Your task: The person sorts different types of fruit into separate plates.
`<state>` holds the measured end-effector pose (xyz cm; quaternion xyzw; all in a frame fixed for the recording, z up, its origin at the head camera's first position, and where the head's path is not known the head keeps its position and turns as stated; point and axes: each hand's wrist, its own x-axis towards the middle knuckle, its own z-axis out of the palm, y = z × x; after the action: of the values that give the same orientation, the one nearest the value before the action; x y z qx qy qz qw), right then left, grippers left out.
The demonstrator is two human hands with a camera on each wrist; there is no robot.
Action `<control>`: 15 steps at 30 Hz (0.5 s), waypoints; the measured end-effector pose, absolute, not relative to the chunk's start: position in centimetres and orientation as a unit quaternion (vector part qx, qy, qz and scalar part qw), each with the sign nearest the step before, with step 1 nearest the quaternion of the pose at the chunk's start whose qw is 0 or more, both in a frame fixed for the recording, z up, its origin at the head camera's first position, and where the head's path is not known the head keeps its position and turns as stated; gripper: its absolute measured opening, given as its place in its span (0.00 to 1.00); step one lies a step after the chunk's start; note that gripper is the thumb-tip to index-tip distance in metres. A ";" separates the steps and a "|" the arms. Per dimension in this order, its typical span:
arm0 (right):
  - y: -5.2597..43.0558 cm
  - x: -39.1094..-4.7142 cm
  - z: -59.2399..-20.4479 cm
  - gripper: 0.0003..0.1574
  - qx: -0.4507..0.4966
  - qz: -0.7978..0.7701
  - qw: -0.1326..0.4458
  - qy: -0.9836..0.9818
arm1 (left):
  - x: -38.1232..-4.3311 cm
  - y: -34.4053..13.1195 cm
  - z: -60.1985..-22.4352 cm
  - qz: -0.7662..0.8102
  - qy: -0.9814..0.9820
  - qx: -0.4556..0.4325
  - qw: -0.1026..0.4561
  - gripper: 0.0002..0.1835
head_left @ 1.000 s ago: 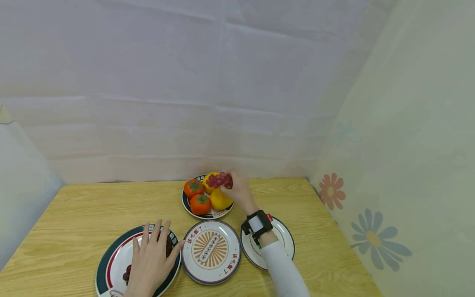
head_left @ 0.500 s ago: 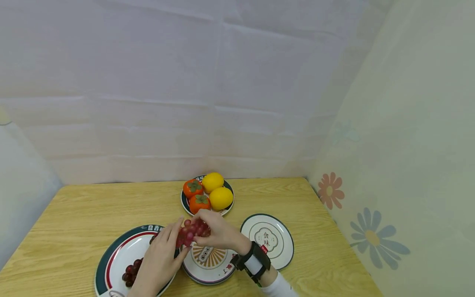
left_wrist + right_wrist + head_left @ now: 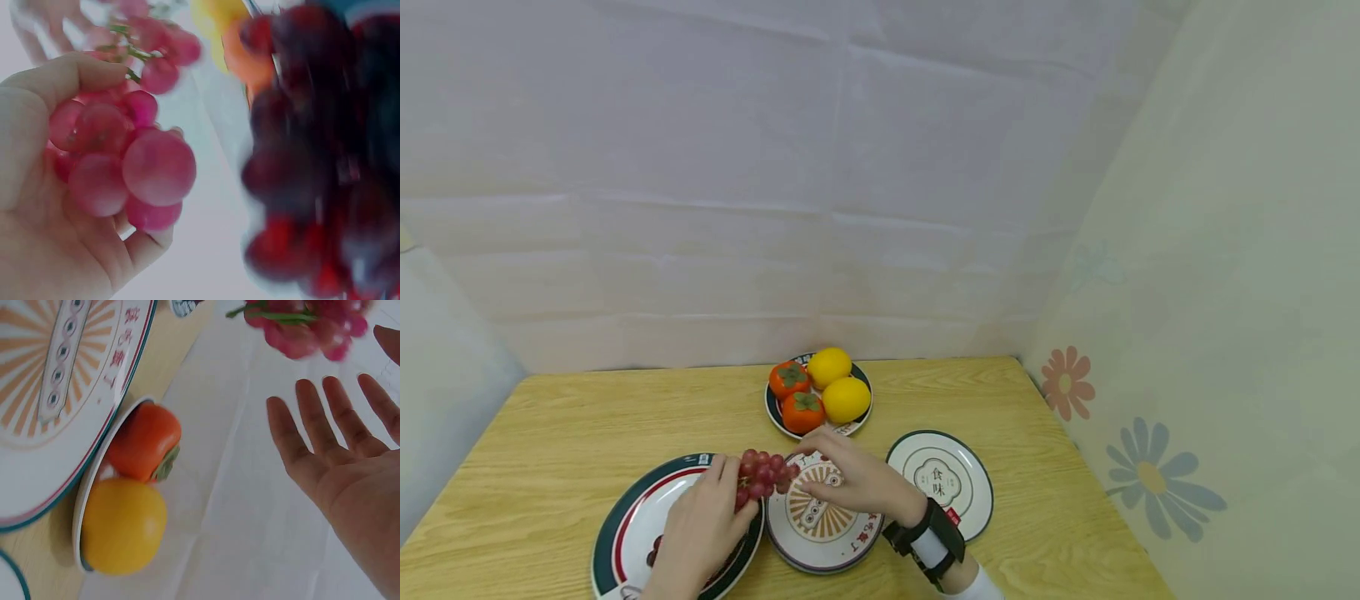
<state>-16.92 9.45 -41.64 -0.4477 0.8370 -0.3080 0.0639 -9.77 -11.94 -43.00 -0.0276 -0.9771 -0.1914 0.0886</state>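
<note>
My left hand (image 3: 698,521) grips a bunch of red grapes (image 3: 763,473) above the right side of the large green-rimmed plate (image 3: 612,533). In the left wrist view its thumb and fingers curl round the round berries, and green stem shows among them. My right hand (image 3: 865,483) is just right of the bunch, over the middle plate (image 3: 820,550). Its fingers (image 3: 340,412) are spread and apart from the grapes in the right wrist view. Dark grapes (image 3: 306,162) loom close in the left wrist view; on the large plate they are mostly hidden by my left hand.
A small plate at the back holds two persimmons (image 3: 803,413) and two yellow lemon-like fruits (image 3: 847,400). A white plate (image 3: 977,492) with a printed emblem lies at the right. A pale cloth (image 3: 700,250) hangs behind the wooden table (image 3: 587,417).
My right hand has brought the red grapes from the back fruit plate toward the left hand and let go of them. The left hand has taken hold of the bunch.
</note>
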 end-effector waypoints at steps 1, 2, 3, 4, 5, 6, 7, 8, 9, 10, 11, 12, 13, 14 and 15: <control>9.9 -16.9 -41.7 0.25 -0.435 -0.301 0.063 0.846 | -9.8 -12.5 -42.9 -0.186 -0.979 -0.014 0.087 0.24; 10.4 -16.9 -41.7 0.25 -0.422 -0.296 0.062 0.854 | -9.8 -13.1 -42.9 -0.182 -0.979 -0.001 0.088 0.25; 10.9 -16.8 -41.8 0.25 -0.409 -0.292 0.062 0.862 | -9.8 -13.8 -42.9 -0.177 -0.980 0.011 0.092 0.26; 11.4 -16.8 -41.8 0.26 -0.396 -0.288 0.061 0.870 | -9.8 -14.5 -43.0 -0.174 -0.980 0.020 0.099 0.26; 11.9 -16.8 -41.9 0.26 -0.385 -0.283 0.057 0.877 | -9.8 -15.1 -43.2 -0.171 -0.979 0.029 0.104 0.27; 12.3 -16.8 -41.9 0.26 -0.375 -0.278 0.051 0.883 | -9.8 -15.7 -43.4 -0.167 -0.979 0.035 0.108 0.27; 12.8 -16.8 -42.1 0.26 -0.366 -0.273 0.046 0.889 | -9.8 -16.3 -43.7 -0.165 -0.979 0.039 0.112 0.27; 13.2 -16.8 -42.2 0.26 -0.358 -0.273 0.044 0.892 | -9.8 -16.9 -44.0 -0.164 -0.979 0.045 0.108 0.26; 13.6 -16.8 -42.3 0.26 -0.350 -0.275 0.042 0.894 | -9.7 -17.3 -44.3 -0.162 -0.980 0.050 0.101 0.25; 13.9 -16.8 -42.4 0.25 -0.345 -0.275 0.038 0.897 | -9.7 -17.7 -44.6 -0.164 -0.981 0.057 0.089 0.25; 14.3 -16.8 -42.5 0.25 -0.339 -0.278 0.034 0.898 | -9.7 -18.0 -44.8 -0.164 -0.982 0.066 0.073 0.24; 14.6 -16.8 -42.6 0.25 -0.333 -0.281 0.032 0.900 | -9.7 -18.3 -45.1 -0.164 -0.982 0.072 0.060 0.23; 14.8 -16.8 -42.7 0.25 -0.327 -0.284 0.030 0.901 | -9.7 -18.5 -45.2 -0.164 -0.982 0.081 0.041 0.23; 15.0 -16.9 -42.8 0.25 -0.323 -0.285 0.027 0.902 | -9.7 -18.7 -45.3 -0.163 -0.982 0.090 0.019 0.22; 15.2 -16.9 -42.9 0.24 -0.319 -0.285 0.024 0.904 | -9.8 -18.8 -45.5 -0.163 -0.982 0.097 -0.002 0.21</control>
<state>-16.90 15.22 -42.88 -0.3186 0.9036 -0.2855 0.0243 -9.76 -18.82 -45.49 0.0975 -0.9819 -0.1627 -0.0020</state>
